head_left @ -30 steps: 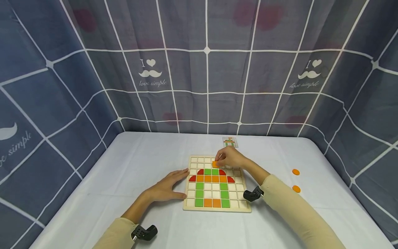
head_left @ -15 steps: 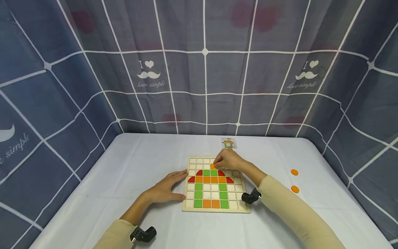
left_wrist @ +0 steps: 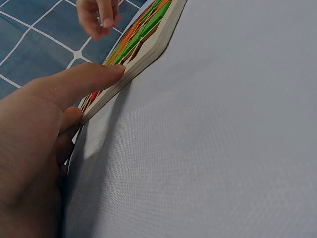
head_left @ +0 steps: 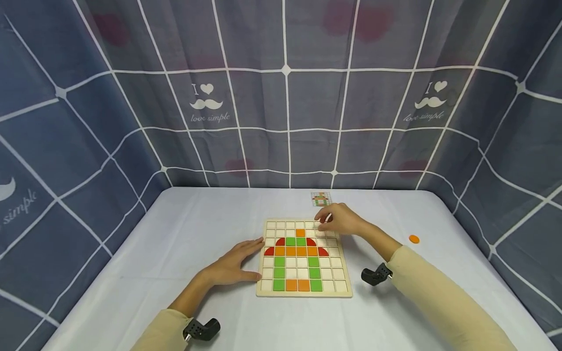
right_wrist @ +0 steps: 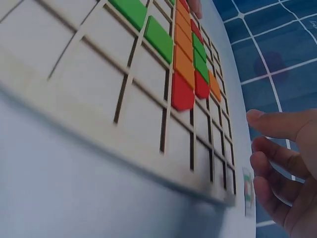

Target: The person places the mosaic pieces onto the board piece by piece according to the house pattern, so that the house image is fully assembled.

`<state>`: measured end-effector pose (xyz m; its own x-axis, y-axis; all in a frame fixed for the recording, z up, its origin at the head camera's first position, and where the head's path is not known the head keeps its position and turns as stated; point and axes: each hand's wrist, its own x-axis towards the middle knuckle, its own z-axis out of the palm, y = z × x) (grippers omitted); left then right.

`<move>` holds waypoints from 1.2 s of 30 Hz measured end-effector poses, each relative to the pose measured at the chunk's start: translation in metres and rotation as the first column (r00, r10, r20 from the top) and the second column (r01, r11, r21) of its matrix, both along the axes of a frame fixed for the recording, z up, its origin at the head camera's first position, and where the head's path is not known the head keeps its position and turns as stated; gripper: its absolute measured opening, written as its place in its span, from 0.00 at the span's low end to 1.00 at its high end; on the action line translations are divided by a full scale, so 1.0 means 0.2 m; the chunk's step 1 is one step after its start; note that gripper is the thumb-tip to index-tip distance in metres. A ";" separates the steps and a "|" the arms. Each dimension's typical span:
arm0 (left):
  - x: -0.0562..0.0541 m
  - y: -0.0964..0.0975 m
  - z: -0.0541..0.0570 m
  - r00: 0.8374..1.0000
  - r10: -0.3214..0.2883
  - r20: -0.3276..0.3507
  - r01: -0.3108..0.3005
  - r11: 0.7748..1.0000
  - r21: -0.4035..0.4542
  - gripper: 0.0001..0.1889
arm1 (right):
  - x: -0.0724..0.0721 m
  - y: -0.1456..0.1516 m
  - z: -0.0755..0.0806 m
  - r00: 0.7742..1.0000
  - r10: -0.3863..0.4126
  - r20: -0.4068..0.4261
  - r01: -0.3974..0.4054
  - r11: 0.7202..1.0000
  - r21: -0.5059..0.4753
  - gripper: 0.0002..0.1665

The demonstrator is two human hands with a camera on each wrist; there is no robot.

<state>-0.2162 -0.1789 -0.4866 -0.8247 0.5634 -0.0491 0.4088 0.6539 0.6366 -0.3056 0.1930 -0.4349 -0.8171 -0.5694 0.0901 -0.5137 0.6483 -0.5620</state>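
A wooden grid board [head_left: 304,294] lies on the table, with green, orange and red tiles set in its cells. My left hand [head_left: 231,266] rests against its left side, fingers extended; in the left wrist view the thumb [left_wrist: 94,79] touches the wooden edge. Over the board's far right corner hovers my right hand [head_left: 344,219], fingers loosely bent and holding nothing. The right wrist view shows a gap between the thumb [right_wrist: 277,123] and the other fingers. A single orange square tile [head_left: 300,233] sits near the top of the pattern.
A small picture card [head_left: 320,199] with a similar coloured pattern lies behind the board. One orange round piece [head_left: 414,239] lies on the white table [head_left: 210,209] to the right. A checked curtain [head_left: 263,107] hangs round the back and sides.
My right hand has let go of the orange square tile, now lying in a cell, and moved up and right. The right sleeve now covers the nearer orange round piece. The left hand stays put.
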 end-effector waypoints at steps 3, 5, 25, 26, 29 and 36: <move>0.00 0.00 0.00 1.000 0.002 0.005 -0.002 1.000 0.006 0.49 | 0.03 0.08 0.03 1.000 -0.015 0.013 0.015 1.000 0.018 0.14; 0.00 0.00 0.01 1.000 0.002 0.007 -0.002 1.000 0.007 0.49 | 0.05 0.13 0.04 0.999 -0.026 0.019 0.026 0.999 0.023 0.15; 0.01 0.00 0.02 1.000 -0.005 0.013 0.005 1.000 0.017 0.49 | 0.46 0.75 0.01 0.973 -0.229 0.039 0.227 0.973 0.038 0.17; 0.01 -0.01 0.02 1.000 -0.004 0.012 0.004 1.000 0.021 0.49 | 0.47 0.77 0.01 0.973 -0.224 0.052 0.222 0.974 0.034 0.18; 0.02 0.00 0.02 1.000 -0.008 0.011 0.007 0.999 0.035 0.49 | 0.49 0.85 0.02 0.981 -0.186 0.052 0.184 0.982 0.051 0.18; 0.00 0.01 0.01 1.000 -0.004 0.003 0.004 0.999 0.032 0.49 | 0.55 1.06 -0.01 0.987 -0.136 0.090 0.129 0.988 0.082 0.20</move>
<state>-0.2157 -0.1773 -0.4848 -0.8224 0.5678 -0.0340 0.4090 0.6318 0.6585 -0.1965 0.4042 -0.4368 -0.8885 -0.4578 -0.0307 -0.3673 0.7497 -0.5505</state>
